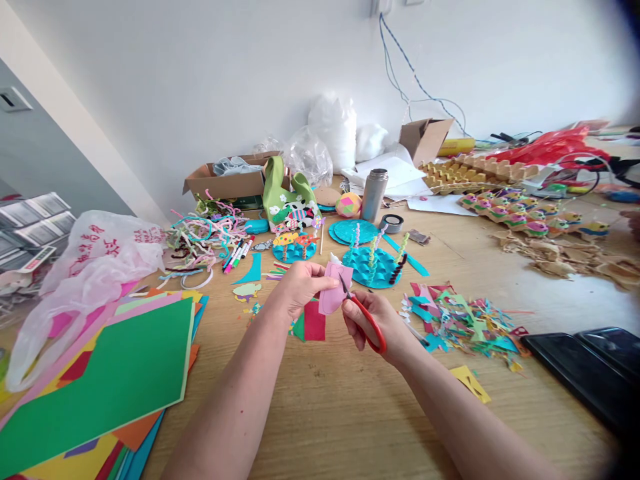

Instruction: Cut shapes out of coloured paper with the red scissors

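Note:
A small piece of pink paper [331, 299] with a drawn outline is pinched between the thumb and fingers of my left hand [303, 287]. My right hand [373, 320] holds red-handled scissors [376, 337], their blades at the paper's right edge. Under the hands, a dark red paper piece [315, 321] and a green one lie on the wooden table [320, 407]. Just beyond stands a blue scalloped base [373, 268] with twisted pipe cleaners upright on it.
Coloured sheets [115, 367] are stacked at the left, beside a plastic bag [90, 267]. Paper scraps [470, 323] and a black phone [570, 373] lie at the right. Farther back are pipe cleaners [210, 230], markers [239, 255], a metal bottle [375, 195] and painted egg-carton pieces [535, 217].

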`<state>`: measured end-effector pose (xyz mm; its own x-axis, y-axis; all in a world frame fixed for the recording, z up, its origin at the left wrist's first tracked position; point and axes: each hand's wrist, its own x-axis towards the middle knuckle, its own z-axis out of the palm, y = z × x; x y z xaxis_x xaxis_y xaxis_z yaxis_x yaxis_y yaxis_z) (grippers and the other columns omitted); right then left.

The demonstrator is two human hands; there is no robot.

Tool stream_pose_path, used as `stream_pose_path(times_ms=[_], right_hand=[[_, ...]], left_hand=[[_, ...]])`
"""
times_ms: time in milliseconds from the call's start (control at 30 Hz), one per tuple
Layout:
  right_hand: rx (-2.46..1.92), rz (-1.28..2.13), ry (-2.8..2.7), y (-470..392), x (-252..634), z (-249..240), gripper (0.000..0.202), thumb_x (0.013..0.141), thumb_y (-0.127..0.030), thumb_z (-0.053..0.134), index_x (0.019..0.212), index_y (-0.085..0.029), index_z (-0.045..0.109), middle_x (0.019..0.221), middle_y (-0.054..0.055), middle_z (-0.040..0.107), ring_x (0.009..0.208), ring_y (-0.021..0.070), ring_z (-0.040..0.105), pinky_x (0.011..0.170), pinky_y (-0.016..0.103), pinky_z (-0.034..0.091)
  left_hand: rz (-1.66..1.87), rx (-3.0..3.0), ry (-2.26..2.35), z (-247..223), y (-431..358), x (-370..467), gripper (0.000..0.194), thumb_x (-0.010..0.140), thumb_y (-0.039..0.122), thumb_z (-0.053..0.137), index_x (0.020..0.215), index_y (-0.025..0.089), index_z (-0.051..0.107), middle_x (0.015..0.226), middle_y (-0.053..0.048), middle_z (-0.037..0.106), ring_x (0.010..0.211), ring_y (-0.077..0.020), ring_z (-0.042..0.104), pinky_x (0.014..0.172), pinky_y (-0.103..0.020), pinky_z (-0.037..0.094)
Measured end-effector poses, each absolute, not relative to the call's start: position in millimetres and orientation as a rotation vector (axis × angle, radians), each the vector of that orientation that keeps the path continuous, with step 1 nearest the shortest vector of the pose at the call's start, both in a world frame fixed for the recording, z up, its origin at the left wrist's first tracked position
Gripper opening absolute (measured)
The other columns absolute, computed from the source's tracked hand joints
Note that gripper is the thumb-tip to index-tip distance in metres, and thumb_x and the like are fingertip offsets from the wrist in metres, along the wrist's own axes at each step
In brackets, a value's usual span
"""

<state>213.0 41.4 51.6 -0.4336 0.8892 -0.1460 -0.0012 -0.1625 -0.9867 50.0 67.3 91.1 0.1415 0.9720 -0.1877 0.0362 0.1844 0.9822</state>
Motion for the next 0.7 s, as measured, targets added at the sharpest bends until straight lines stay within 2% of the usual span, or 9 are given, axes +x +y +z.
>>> stream_pose_path(times_ms=[300, 700], right_hand=[[-1.071, 1.656, -1.423, 39.9, 212.0, 57.3, 0.035, 0.069, -0.047, 0.068, 0.066, -0.02, 0.047, 0.042, -0.008, 0.051, 0.028, 0.0075, 0.044, 0.032, 0.019, 0.027], [-1.078, 1.649, -1.459, 41.7, 212.8, 55.5, 0.037, 0.07, -0.051, 0.068, 0.065, -0.02, 0.048, 0.044, -0.007, 0.052, 0.031, 0.0087, 0.047, 0.033, 0.02, 0.028]], left_hand=[[1.008, 1.105, 1.182, 95.9, 65.7, 51.8, 0.02, 0.055, 0.024, 0.075, 0.067, 0.012, 0.066, 0.065, -0.003, 0.066, 0.057, -0.0119, 0.057, 0.059, -0.025, 0.045], [0.969, 1.195, 1.188, 94.6, 65.5, 50.1, 0.017, 0.059, 0.024, 0.07, 0.069, 0.011, 0.066, 0.063, -0.002, 0.063, 0.057, -0.012, 0.056, 0.059, -0.025, 0.042]])
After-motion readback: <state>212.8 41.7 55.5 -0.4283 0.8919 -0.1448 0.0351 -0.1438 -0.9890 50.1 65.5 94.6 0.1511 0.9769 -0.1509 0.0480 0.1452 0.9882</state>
